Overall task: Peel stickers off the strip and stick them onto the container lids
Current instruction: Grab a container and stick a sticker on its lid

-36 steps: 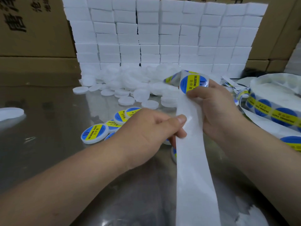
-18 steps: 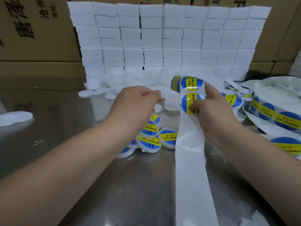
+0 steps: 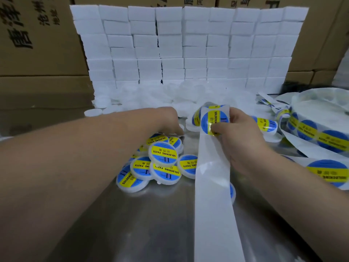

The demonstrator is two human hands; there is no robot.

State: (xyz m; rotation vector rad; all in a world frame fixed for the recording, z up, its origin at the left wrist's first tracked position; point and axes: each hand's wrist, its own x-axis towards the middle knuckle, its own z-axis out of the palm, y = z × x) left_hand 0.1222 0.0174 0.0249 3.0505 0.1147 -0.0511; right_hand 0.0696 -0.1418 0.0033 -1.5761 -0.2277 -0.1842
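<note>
My right hand (image 3: 238, 140) holds the white sticker strip (image 3: 213, 195) upright, its thumb pressing on a round blue and yellow sticker (image 3: 213, 120) near the strip's top fold. The empty backing hangs down toward me. My left hand (image 3: 168, 120) reaches into the pile of plain white lids (image 3: 151, 99) beyond the labelled ones; its fingers curl down at a white lid (image 3: 180, 127), and the grasp itself is hidden. Several stickered lids (image 3: 164, 154) lie heaped on the metal table between my arms.
A wall of stacked white boxes (image 3: 188, 46) stands behind the lid pile, with cardboard cartons (image 3: 37, 44) around it. At the right lies a big roll of stickers (image 3: 319, 127) with loose strip trailing. Bare steel tabletop (image 3: 132, 224) lies near me.
My left hand let go of the strip and reached forward over the labelled lids to the white lid pile. My right hand's thumb slid onto a fresh sticker.
</note>
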